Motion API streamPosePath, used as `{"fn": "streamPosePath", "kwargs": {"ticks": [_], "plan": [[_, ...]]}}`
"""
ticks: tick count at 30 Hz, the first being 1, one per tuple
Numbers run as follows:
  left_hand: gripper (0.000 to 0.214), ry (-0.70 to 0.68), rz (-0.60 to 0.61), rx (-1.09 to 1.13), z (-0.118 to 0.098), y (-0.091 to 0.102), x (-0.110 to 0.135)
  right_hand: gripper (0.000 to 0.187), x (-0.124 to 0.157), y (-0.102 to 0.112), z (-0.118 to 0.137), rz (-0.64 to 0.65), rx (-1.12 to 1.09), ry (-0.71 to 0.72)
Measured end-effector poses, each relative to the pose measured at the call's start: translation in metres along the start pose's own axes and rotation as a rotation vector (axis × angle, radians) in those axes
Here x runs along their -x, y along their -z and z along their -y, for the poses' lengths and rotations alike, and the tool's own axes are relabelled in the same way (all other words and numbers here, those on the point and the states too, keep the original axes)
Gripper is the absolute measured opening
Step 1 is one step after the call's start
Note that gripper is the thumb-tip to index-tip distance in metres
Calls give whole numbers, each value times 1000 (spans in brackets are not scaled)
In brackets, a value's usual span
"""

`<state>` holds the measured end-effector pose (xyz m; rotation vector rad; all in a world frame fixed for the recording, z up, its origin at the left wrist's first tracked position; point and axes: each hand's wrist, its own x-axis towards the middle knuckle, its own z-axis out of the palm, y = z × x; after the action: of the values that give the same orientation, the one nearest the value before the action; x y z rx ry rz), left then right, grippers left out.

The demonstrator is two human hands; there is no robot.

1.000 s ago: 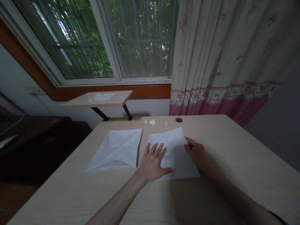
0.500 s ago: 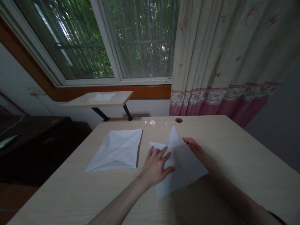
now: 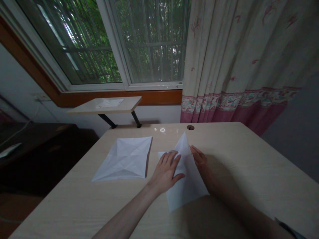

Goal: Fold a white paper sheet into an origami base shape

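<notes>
A sheet of white paper [image 3: 188,182] lies in front of me, its right part raised off the table into a standing flap with a pointed top. My left hand [image 3: 165,169] rests on the sheet's left part, palm down, fingers stretched out and thumb apart. Behind the flap's right edge is my right hand [image 3: 199,161], its fingers straight and touching the paper from the back; its thumb is hidden. Left of my hands, a second white sheet [image 3: 127,157] with crossing creases lies flat on the table [image 3: 239,149].
A small raised shelf [image 3: 87,109] on black legs stands at the back left, with crumpled white paper [image 3: 111,103] on it. A round cable hole [image 3: 190,127] sits near the table's back edge. Beyond are a window and a patterned curtain [image 3: 209,66].
The raised flap has tilted further left, and its lower right corner has come inward. My right hand has moved left with it. My left hand stays almost in place, its fingers closer together.
</notes>
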<state>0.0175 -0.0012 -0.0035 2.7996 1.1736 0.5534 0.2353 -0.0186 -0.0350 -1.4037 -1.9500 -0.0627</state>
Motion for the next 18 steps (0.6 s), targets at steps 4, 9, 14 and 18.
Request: {"fn": "streamPosePath", "kwargs": {"ticks": [4,9,14,18], "plan": [[76,-18,2,-11,4,-7,2,56,5,2,4,-7,-98,5],[84,0,10,-13,7,-12,2,56,2,11,8,32,-179,97],[72,125,16,2,5,-10,0,59,1,13,9,104,-230,127],[50,233,-163,121,9,-9,-1,58,3,9,9,123,-206,136]]}}
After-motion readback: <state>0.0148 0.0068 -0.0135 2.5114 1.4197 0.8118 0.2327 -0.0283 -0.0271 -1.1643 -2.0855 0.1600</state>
